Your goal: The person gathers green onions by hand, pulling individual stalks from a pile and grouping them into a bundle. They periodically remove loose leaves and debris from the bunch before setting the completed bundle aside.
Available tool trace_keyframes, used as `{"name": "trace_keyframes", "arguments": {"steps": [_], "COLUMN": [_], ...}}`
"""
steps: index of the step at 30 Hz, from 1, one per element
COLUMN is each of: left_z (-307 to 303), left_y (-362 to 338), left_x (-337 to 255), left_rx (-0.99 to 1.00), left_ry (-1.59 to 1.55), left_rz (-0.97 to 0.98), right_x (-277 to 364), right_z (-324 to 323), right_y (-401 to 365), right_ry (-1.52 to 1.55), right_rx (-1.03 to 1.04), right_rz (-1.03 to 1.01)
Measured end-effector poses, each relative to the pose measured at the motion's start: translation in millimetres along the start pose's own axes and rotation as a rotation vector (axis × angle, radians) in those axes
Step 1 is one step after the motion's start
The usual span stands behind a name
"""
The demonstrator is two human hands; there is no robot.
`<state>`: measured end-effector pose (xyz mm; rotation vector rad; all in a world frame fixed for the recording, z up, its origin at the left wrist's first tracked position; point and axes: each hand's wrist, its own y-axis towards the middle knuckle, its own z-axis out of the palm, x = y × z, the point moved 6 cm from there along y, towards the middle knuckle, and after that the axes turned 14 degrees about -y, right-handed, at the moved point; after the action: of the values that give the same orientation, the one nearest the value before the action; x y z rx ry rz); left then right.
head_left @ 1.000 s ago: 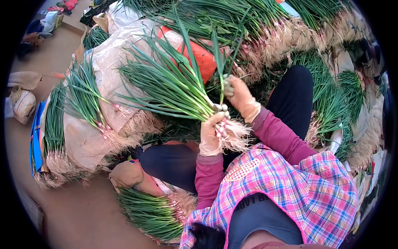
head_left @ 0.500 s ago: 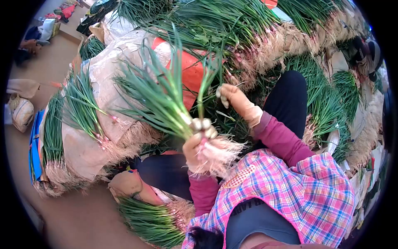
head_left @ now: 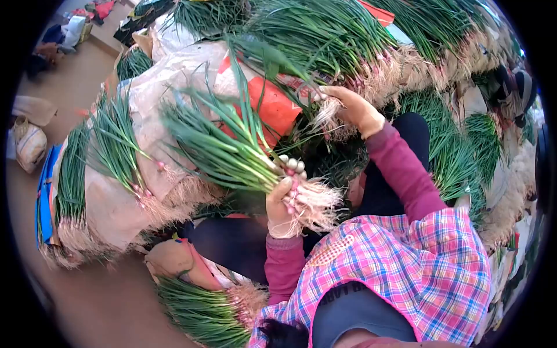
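Gloved, my left hand [head_left: 282,200] is wrapped round a bunch of green onions [head_left: 232,152], whose pink bulbs and pale roots stick out to the right above my lap. The long green leaves of this bunch fan out to the upper left. Farther up, my right hand [head_left: 351,109], in a tan glove, is closed on a smaller clump of green onions [head_left: 326,110] at its root end. That clump's leaves reach up and left, over a red and white sack [head_left: 270,104].
Large piles of green onions [head_left: 325,35] lie across the top and right [head_left: 449,145]. More bunches rest on pale sacking [head_left: 110,197] at the left. Another bunch [head_left: 203,310] lies by my left knee. A person's dark shoe [head_left: 525,90] shows at the far right.
My right hand has moved up and now holds a small clump of green onions. My left hand has shifted slightly with its bunch, whose leaves have tilted lower to the left.
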<state>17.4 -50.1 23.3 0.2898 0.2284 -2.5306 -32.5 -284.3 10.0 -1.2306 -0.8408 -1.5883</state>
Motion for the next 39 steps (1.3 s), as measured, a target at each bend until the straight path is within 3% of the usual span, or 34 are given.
{"name": "trace_keyframes", "arguments": {"steps": [1,2,3,6,7,9,12,13,15,16,19,21,22,23,24,25,27,28,29,30,31,32,33,34,35,36,37,38,39], "left_z": [1,1,-10,-20,-19,-23,-16,-18,-29,-28,-20,-16,-15,-12,-16,-11,7,11,9,4,0,-3,-7,-24,-40,-24,-30,-30,-29], "left_y": [0,3,1,-6,-6,-4,-5,-5,-5,-3,-7,-11,-18,-19,-14,-15,-18,-25,-24,-18,-14,-11,-5,-9,-18,-11,-9,-7,-6], "left_x": [2,6,2,11,12,12,5,2,4,5,2,-1,-5,-10,-15,-21,-26,-18,-19,-17,-16,-15,-10,-8,-6,-1,4,6,8], "left_rx": [-0.075,-0.155,-0.194,-0.274,-0.25,-0.223,-0.222,-0.221,-0.293,-0.308,-0.318,-0.208,-0.206,-0.19,-0.011,0.042,0.102,0.104,0.067,0.069,0.065,0.058,0.108,-0.066,-0.245,-0.228,-0.269,-0.264,-0.258], "left_ry": [0.085,0.122,0.21,0.277,0.283,0.292,0.288,0.279,0.445,0.455,0.286,0.108,0.136,0.167,0.13,0.115,0.0,-0.179,-0.177,-0.161,-0.143,-0.056,-0.083,0.016,0.111,0.103,0.095,0.163,0.237], "left_rz": [0.031,0.052,-0.151,-0.159,-0.197,-0.196,-0.087,-0.082,-0.212,-0.161,-0.146,-0.104,-0.055,-0.003,0.023,0.076,0.12,-0.006,0.027,0.031,0.036,0.055,0.097,-0.041,-0.184,-0.153,-0.173,-0.117,-0.068], "right_x": [15,-9,-30,-57,-54,-50,-47,-43,-45,-44,-60,-76,-74,-69,-52,-44,-3,-1,2,4,2,0,-10,-5,-1,6,-6,-23,-38], "right_z": [34,49,60,79,75,69,90,95,90,91,86,70,55,57,62,67,-8,-46,-77,-80,-77,-70,-55,-28,-3,30,52,68,84], "right_y": [-20,-24,-28,-30,-26,-11,-18,-21,-11,-12,-10,-3,-6,-4,-5,-11,3,19,30,39,45,40,38,24,7,-15,-33,-46,-50], "right_ry": [-0.451,-0.26,-0.068,0.176,0.195,0.022,-0.173,-0.157,-0.372,-0.476,-0.14,0.672,0.326,-0.134,-0.344,-0.545,-1.378,-1.581,-1.78,-1.791,-1.791,-1.579,-0.86,-0.485,-0.323,-0.24,-0.125,-0.233,-0.048], "right_rx": [-0.078,-0.05,-0.021,0.069,-0.011,-0.093,0.097,0.077,-0.127,-0.165,-0.229,-0.15,-0.32,-0.219,-0.143,-0.064,-0.768,-0.82,-0.877,-0.732,-0.582,-0.499,-0.317,-0.136,-0.057,-0.06,-0.012,-0.087,0.035], "right_rz": [-0.212,-0.013,0.18,0.205,0.194,0.157,0.255,0.279,0.124,0.11,0.154,0.206,0.211,0.216,0.235,0.269,-0.092,0.038,0.169,0.252,0.337,0.255,0.313,0.249,0.132,0.053,0.079,0.107,0.184]}}
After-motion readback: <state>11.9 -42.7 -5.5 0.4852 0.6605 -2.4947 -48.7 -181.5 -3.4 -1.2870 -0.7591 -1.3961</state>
